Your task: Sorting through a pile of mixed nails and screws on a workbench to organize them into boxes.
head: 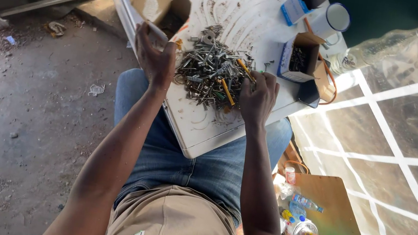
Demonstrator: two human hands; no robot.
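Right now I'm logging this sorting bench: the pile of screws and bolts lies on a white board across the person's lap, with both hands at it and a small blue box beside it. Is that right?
One detail is wrong. In the head view, the small open box beside the pile of screws and bolts is brown cardboard, not blue. The rest stands: white board across the lap, left hand and right hand at the pile.

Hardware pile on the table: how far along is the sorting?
Done: some pieces already sit in the open cardboard boxes and the small box. In hand: the right hand picks at the pile of screws and bolts; the left hand is open at the pile's edge. Left: most of it, as the pile on the white table looks large and mixed.
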